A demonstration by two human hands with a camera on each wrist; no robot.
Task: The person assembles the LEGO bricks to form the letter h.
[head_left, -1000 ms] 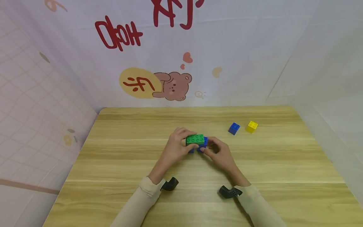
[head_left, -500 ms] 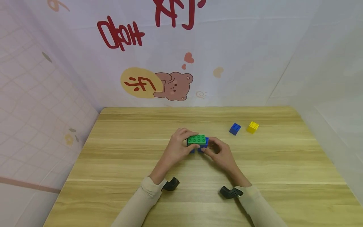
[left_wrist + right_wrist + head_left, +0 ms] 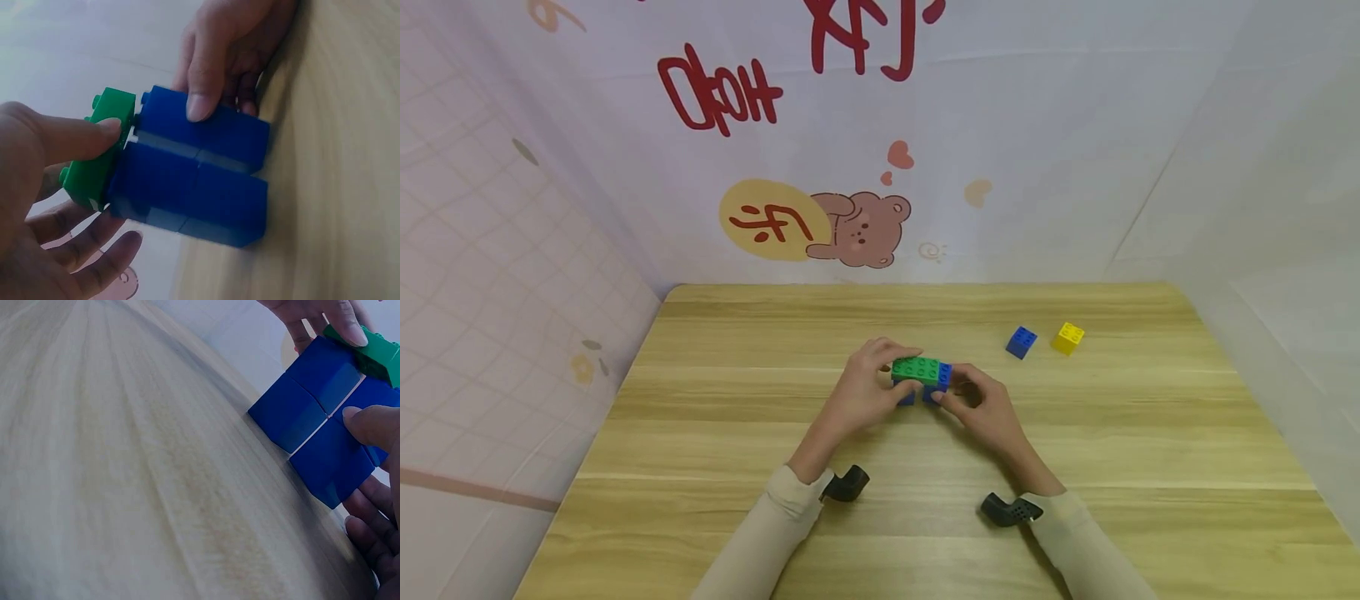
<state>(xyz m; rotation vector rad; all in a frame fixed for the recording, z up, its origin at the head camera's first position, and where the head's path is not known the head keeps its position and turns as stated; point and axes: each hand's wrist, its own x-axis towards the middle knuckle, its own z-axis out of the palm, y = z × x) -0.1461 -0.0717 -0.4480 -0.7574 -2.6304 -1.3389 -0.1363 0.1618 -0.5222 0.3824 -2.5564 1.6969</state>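
Wood-grain table (image 3: 737, 333): left hand (image 3: 868, 383) pinches rectangular green plastic brick (image 3: 916, 370) over two blue plastic-block stacks (image 3: 200, 194); right hand (image 3: 992, 408) grips right stack (image 3: 328, 456).

A hand could pass across the table (image 3: 715, 408) left of the left hand (image 3: 868, 383), or between the wrist pieces (image 3: 847, 483). Stacked blocks (image 3: 172, 172) filled the gap to the right hand (image 3: 988, 408); farther back, a blue cube (image 3: 1021, 342) and a yellow cube (image 3: 1067, 338) stood in the way.
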